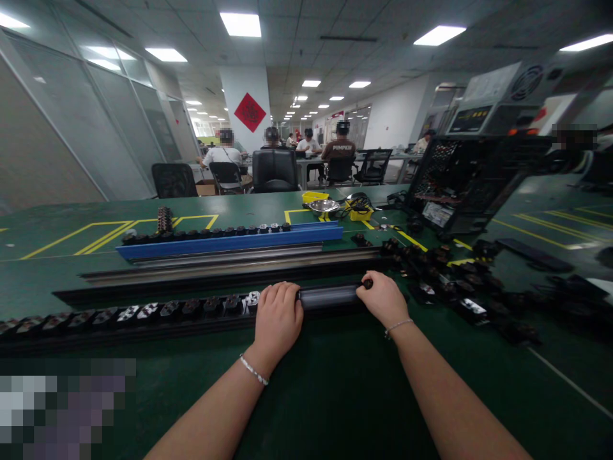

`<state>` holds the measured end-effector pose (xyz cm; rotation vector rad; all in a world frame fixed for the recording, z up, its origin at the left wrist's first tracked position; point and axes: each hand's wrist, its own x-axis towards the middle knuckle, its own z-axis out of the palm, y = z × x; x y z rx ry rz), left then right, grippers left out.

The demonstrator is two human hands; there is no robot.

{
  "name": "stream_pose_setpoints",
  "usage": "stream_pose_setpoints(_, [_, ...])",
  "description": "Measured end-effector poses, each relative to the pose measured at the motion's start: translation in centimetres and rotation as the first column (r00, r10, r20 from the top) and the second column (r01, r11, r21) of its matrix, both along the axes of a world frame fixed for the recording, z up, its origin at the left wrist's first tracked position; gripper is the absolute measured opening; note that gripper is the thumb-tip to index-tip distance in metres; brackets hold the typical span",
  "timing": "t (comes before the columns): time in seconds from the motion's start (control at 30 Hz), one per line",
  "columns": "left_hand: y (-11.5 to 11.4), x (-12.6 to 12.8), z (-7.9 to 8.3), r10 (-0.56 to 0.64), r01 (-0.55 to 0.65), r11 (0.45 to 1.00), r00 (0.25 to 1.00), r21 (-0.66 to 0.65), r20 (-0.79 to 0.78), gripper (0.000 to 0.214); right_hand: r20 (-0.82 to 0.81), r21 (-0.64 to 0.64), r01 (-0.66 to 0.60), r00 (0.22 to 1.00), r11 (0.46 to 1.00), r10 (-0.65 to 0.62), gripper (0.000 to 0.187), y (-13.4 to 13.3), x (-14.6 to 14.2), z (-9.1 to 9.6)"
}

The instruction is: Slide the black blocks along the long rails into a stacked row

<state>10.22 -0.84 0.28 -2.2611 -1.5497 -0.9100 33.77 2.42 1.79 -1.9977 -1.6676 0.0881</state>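
A long black rail (330, 296) lies across the green table (335, 396) in front of me, its left stretch filled with a row of small black parts (143, 312). My left hand (278, 316) is curled over the rail at the end of that row, fingers closed on it. My right hand (383, 298) grips the rail's right end, with a small black part (367, 283) pinched at its fingertips. The bare length of rail shows between the two hands.
Behind lie more rails, one blue (230, 243) carrying black parts. A heap of loose black parts (460, 281) spreads at the right. A black wire crate (460, 179), a metal bowl (324, 205) and yellow bins (314, 197) stand farther back. Several people sit at distant desks.
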Motion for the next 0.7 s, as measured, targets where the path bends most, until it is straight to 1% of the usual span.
stream_pose_setpoints(0.7, [0.0,-0.1,-0.1,-0.009,0.009,1.0,1.0,-0.004,0.006,0.025,0.031,0.002,0.034,0.999,0.999,-0.034,0.015,0.1,1.1,0.1])
